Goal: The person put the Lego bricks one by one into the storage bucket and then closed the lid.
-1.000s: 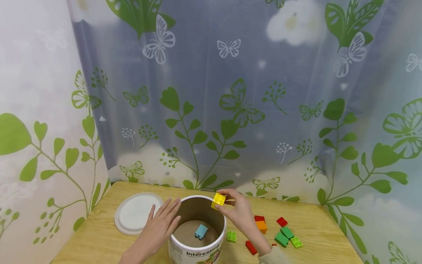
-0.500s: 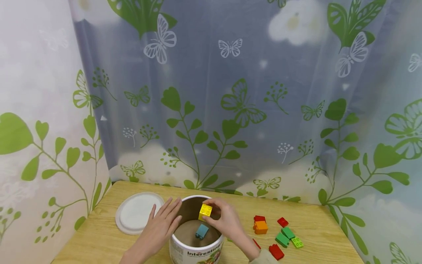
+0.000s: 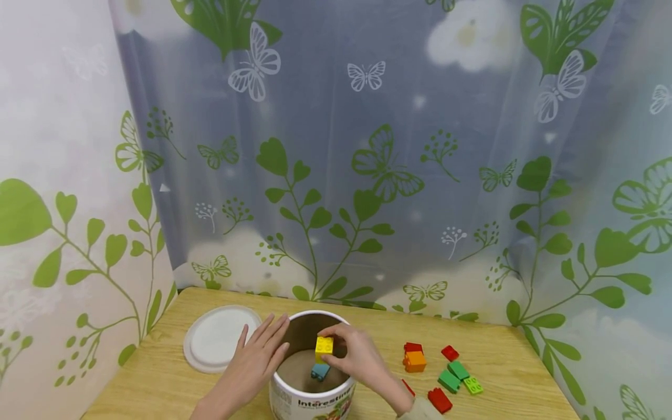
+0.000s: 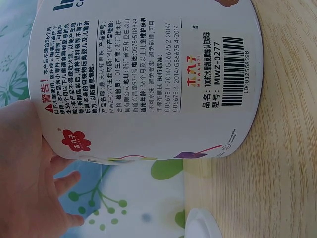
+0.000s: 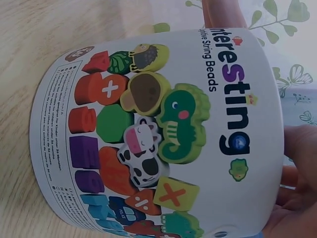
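Note:
In the head view a white round tub (image 3: 312,396) with printed lettering stands at the table's front, its top uncovered. My right hand (image 3: 359,356) reaches over its right rim and pinches a yellow toy brick (image 3: 324,346) between thumb and fingers inside the opening. Below the yellow brick a blue toy brick (image 3: 320,371) lies on the tub's floor, partly covered by it in this view. My left hand (image 3: 257,356) rests with straight fingers against the tub's left rim. The left wrist view shows that hand (image 4: 29,173) at the tub's printed side (image 4: 148,84).
A white lid (image 3: 223,338) lies on the wooden table (image 3: 157,361) left of the tub. To the right lie an orange brick (image 3: 415,361), a red brick (image 3: 440,400), green bricks (image 3: 448,381) and several others. A patterned curtain (image 3: 325,233) hangs behind the table.
My right hand has carried the yellow brick leftward and down, from over the tub's right rim into its opening above the blue brick. My left hand has stayed at the rim.

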Motion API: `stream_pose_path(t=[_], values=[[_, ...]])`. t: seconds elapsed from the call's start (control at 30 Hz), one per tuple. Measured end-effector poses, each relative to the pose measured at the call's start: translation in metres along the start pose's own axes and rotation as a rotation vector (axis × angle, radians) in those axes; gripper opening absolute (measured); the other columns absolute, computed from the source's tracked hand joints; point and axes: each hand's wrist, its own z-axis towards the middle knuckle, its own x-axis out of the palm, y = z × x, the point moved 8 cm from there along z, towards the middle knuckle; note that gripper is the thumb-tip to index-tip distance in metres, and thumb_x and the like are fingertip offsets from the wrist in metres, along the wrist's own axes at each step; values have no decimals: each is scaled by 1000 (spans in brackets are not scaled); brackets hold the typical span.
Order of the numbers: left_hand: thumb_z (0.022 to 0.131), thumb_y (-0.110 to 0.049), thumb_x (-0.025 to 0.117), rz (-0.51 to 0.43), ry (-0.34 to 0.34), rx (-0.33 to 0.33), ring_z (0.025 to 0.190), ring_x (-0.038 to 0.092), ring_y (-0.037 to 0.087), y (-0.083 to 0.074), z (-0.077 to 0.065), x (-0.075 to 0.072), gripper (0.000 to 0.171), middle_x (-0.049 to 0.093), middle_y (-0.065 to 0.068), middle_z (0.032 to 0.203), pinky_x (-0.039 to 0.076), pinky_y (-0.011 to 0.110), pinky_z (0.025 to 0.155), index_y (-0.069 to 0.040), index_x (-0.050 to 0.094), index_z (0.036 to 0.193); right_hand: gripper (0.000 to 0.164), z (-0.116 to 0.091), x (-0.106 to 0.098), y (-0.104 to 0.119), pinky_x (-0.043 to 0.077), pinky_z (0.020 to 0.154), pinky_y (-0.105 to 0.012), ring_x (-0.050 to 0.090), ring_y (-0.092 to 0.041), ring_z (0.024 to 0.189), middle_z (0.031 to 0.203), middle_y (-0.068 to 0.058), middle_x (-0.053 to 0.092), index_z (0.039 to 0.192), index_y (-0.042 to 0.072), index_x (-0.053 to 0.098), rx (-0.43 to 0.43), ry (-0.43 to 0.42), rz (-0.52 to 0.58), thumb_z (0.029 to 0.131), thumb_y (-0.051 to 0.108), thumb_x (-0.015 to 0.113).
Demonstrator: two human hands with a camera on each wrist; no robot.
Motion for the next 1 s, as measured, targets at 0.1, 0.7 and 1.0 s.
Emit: stream_pose_path(t=[0.1, 0.7, 1.0], values=[[108, -35, 48, 0, -11, 4, 150, 32, 30, 0, 0, -1, 50, 43, 2, 159, 14, 69, 117, -12, 47, 153, 35, 0, 1, 0, 60, 84, -34, 71, -26, 96, 112, -7, 73, 118, 7, 72, 1, 31, -7, 85, 11, 83], [109, -42, 42, -24, 23, -12, 152, 29, 28, 0, -1, 0, 54, 40, -1, 161, 12, 69, 118, -15, 44, 155, 24, -9, -38, -12, 57, 90, -48, 69, -31, 103, 113, -8, 74, 117, 7, 74, 49, -246, 210, 92, 7, 74], [109, -41, 43, -20, 3, -5, 151, 31, 28, -1, -1, -1, 53, 41, 0, 160, 13, 69, 117, -14, 46, 154, 30, -23, -58, -27, 56, 93, -51, 69, -26, 107, 116, -1, 74, 119, 13, 74, 117, -331, 253, 90, 6, 76]])
